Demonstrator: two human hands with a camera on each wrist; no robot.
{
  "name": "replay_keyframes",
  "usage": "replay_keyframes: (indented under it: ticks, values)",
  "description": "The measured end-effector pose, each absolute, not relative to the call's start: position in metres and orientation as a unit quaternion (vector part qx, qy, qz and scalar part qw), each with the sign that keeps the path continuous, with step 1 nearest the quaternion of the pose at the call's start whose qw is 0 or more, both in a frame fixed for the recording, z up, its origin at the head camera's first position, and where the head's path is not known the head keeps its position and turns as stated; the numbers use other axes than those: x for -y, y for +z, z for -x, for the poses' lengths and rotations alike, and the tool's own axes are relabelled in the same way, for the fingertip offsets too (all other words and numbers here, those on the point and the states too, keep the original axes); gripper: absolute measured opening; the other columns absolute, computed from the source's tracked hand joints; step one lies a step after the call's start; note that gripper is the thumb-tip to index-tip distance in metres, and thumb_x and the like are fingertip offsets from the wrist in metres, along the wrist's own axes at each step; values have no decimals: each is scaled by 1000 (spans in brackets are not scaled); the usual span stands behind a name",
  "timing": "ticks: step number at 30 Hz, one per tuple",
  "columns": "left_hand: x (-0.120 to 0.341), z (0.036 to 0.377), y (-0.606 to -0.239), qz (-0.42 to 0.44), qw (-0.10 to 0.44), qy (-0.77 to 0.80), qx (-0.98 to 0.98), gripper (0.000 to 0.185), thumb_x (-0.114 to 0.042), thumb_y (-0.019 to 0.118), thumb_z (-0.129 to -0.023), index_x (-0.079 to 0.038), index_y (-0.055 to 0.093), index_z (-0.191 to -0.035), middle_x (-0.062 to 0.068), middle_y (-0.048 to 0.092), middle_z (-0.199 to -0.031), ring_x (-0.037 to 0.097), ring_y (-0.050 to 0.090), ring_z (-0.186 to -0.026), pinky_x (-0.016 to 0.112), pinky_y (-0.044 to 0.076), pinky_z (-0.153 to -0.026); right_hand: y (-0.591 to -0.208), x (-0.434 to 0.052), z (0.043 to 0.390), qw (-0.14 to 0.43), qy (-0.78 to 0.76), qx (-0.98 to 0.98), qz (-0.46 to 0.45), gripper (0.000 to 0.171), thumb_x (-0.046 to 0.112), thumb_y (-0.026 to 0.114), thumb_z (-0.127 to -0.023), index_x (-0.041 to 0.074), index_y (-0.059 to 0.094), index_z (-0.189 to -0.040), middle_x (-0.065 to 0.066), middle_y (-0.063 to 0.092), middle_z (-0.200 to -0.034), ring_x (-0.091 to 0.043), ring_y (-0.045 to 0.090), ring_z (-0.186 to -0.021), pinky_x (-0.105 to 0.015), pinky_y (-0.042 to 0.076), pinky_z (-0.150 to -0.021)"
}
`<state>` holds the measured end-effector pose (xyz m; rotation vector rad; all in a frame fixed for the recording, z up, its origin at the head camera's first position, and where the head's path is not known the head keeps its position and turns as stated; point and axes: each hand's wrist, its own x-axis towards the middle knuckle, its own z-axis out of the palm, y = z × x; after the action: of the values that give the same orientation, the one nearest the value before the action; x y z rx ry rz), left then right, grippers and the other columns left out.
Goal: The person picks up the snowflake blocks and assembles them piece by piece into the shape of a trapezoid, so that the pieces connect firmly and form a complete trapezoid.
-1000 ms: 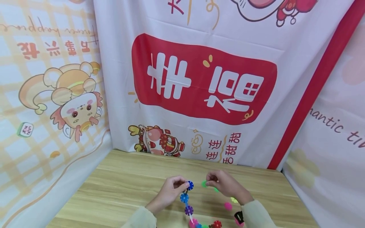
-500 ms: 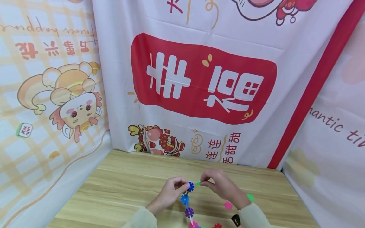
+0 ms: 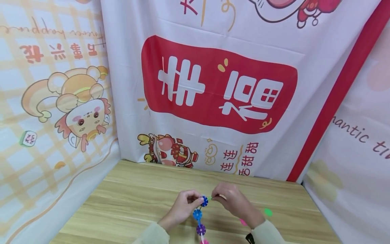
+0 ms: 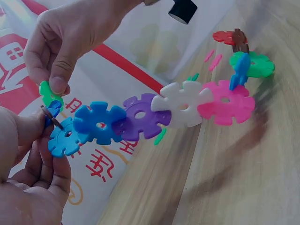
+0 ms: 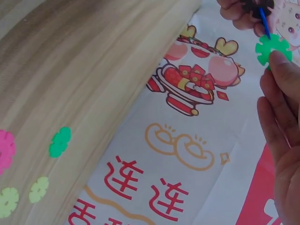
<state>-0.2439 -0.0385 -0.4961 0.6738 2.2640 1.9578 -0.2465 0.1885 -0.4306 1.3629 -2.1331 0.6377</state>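
A chain of slotted snowflake discs hangs from my left hand (image 3: 183, 206), which pinches it near the dark blue disc (image 3: 204, 201). My right hand (image 3: 233, 200) pinches a green disc (image 5: 273, 50) between thumb and fingers. In the right wrist view, the green disc's edge meets the dark blue disc (image 5: 264, 22); how deep the slots sit is unclear. Beside the dark blue disc is a brown disc (image 5: 257, 6). The left wrist view shows the chain running on through a blue disc (image 4: 100, 115), a purple disc (image 4: 149, 126), a white disc (image 4: 176, 104) and a pink disc (image 4: 218, 111).
Loose discs lie on the wooden table (image 3: 128, 200) to the right, among them a green disc (image 3: 268, 212), a pink disc (image 3: 243, 222) and a pale yellow disc (image 5: 39, 189). A printed curtain (image 3: 128, 101) stands behind the table.
My right hand has moved left with the green disc, bringing it from apart to the dark blue disc's edge. My left hand has stayed nearly in place; the chain has shifted slightly down.
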Motion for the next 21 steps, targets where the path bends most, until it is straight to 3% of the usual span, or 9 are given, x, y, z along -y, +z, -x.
replay_keyframes:
  ticks: [5, 8, 21]
  values:
    - [34, 241, -497, -209, 22, 660, -722, 16, -21, 68, -90, -5, 70, -94, 15, 70, -91, 5, 61, -72, 17, 52, -63, -439, -186, 246, 301, 255, 761, -515, 21, -2, 81, -70, 9, 68, -83, 2, 70, -82, -6, 66, -75, -9, 53, -73]
    - [33, 240, -496, -204, 23, 662, -721, 16, -20, 69, -90, -5, 69, -93, 15, 70, -90, 4, 60, -70, 16, 51, -62, -444, -188, 245, 290, 272, 763, -509, 21, -3, 80, -71, 8, 67, -84, 0, 71, -82, -7, 67, -75, -10, 54, -72]
    - [31, 245, -481, -262, 121, 603, -744, 33, -43, 66, -90, -25, 66, -117, -4, 70, -110, 14, 67, -97, 27, 57, -81, -430, -192, 243, 245, 247, 769, -536, 21, 2, 80, -75, 9, 69, -91, 1, 73, -89, -6, 69, -80, -11, 54, -75]
